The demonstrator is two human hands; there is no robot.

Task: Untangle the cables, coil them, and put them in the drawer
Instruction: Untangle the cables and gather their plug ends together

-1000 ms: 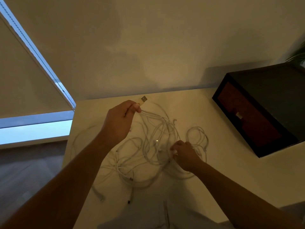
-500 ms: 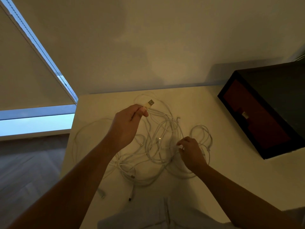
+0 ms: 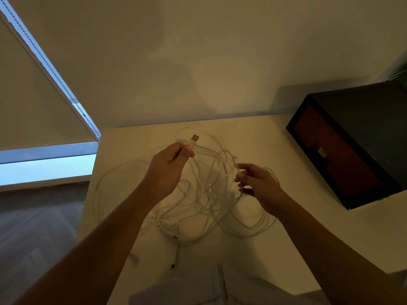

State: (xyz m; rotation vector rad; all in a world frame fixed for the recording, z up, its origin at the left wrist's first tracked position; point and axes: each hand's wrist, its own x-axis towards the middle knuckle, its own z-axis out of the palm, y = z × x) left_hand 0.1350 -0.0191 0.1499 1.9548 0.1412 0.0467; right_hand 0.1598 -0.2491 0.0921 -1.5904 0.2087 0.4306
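Note:
A tangle of several white cables lies spread over the pale table. My left hand is raised above the tangle and pinches one cable just behind its USB plug, which points up and away. My right hand hovers over the right side of the tangle with a thin cable strand held between thumb and fingers. A dark drawer box with a reddish drawer front and a small pale handle stands at the right; the drawer is closed.
The table's left edge drops to a wooden floor. A wall runs behind the table, and a window with a blind is at the left. Loose plug ends lie near the table's front edge, close to my body.
My right hand has lifted from the tangle and moved right and up, drawing a strand with it. My left hand still holds the USB end, little changed.

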